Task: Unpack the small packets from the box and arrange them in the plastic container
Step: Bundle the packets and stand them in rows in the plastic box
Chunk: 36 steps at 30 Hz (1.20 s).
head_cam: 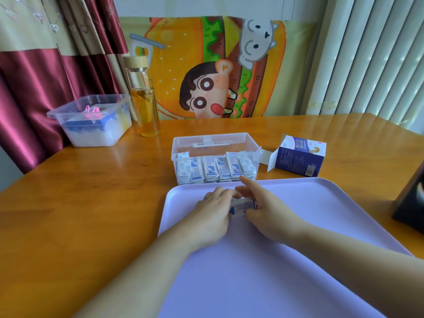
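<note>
Your left hand [214, 208] and right hand [266, 214] pinch one small bundle of packets [243, 206] between curled fingers [226, 194] on the one lavender tray [309, 226]. Six packet rows [215, 169] stand in the plastic container [213, 137]; one opened box [300, 158] lies beside it.

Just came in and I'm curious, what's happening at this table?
A person's left hand and right hand hold a small stack of packets between them over the lilac tray. Just beyond the tray, the clear plastic container already has a row of packets standing in it. The cardboard box lies open on the table to the container's right.
</note>
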### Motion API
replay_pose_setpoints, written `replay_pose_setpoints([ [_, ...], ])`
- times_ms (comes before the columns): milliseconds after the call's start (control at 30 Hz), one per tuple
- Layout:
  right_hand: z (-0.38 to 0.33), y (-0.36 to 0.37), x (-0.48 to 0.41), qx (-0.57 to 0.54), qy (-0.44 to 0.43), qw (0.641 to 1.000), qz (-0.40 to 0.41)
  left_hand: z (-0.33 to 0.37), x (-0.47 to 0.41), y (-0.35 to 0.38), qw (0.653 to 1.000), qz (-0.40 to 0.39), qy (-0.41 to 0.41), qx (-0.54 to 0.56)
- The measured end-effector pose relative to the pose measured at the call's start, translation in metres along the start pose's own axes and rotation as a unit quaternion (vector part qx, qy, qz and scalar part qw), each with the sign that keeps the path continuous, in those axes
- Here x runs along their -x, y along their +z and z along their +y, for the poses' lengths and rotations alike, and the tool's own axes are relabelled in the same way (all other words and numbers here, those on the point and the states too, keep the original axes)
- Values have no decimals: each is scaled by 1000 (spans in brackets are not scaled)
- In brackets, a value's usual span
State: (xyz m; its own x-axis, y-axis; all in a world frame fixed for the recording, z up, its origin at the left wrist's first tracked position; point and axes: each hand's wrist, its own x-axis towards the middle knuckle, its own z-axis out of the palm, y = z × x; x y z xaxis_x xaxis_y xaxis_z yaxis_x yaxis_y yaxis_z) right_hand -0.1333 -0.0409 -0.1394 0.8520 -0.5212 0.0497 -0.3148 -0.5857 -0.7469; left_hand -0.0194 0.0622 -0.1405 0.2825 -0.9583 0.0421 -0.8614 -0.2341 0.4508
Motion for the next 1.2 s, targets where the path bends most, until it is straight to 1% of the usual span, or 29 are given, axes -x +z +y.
replay_pose_setpoints([
  [67, -2, 5, -1, -31, -1, 999, 18, 1, 1, 0, 1000, 4, 3, 1],
  [200, 1, -1, -3, -13, -13, 999, 49, -1, 2, -2, 1000, 8, 0, 13],
  [233, 1, -5, -5, -24, -11, 998, 59, 0, 3, -4, 1000, 19, -1, 25],
  [333, -9, -17, -11, -135, -17, 986, 101, 6, 5, -15, 993, 88, -4, 83],
  [400, -23, -23, -18, -188, -34, 971, 143, 8, 6, -21, 982, 123, -20, 144],
  [433, -31, -25, -21, -215, -42, 964, 151, 7, 5, -23, 973, 139, -23, 183],
  [467, -39, -26, -24, -241, -45, 959, 142, 5, 4, -24, 964, 161, -24, 212],
  [533, -54, -25, -30, -275, -40, 957, 81, 1, 1, -29, 943, 207, -21, 259],
  [600, -62, -21, -37, -249, -43, 967, 30, 0, -1, -36, 922, 234, -6, 307],
  [667, -68, -18, -44, -210, -46, 976, 33, 3, 1, -43, 907, 257, 13, 333],
  [733, -76, -18, -55, -201, -56, 977, 47, -1, 1, -47, 896, 289, 25, 336],
  [767, -81, -21, -62, -205, -58, 975, 57, -6, 1, -49, 894, 311, 22, 323],
  [800, -86, -27, -71, -206, -59, 974, 74, -13, 1, -50, 897, 337, 9, 287],
  [833, -91, -32, -83, -195, -58, 975, 95, -23, 2, -51, 906, 357, -8, 226],
  [867, -94, -39, -94, -167, -49, 978, 115, -30, 2, -51, 919, 363, -31, 151],
  [900, -96, -43, -107, -129, -29, 984, 118, -39, 3, -51, 927, 360, -63, 85],
  [933, -97, -47, -118, -94, 5, 990, 105, -44, 3, -49, 933, 346, -93, 38],
  [967, -96, -47, -129, -70, 48, 994, 75, -47, 3, -47, 938, 328, -114, 15],
  [1000, -96, -44, -139, -61, 90, 993, 35, -50, 4, -46, 942, 312, -126, 5],
  [1067, -89, -37, -152, -65, 159, 985, -35, -49, 5, -42, 947, 296, -124, 3],
  [1200, -84, -27, -167, -51, 216, 969, -106, -48, 6, -43, 950, 291, -113, 2],
])
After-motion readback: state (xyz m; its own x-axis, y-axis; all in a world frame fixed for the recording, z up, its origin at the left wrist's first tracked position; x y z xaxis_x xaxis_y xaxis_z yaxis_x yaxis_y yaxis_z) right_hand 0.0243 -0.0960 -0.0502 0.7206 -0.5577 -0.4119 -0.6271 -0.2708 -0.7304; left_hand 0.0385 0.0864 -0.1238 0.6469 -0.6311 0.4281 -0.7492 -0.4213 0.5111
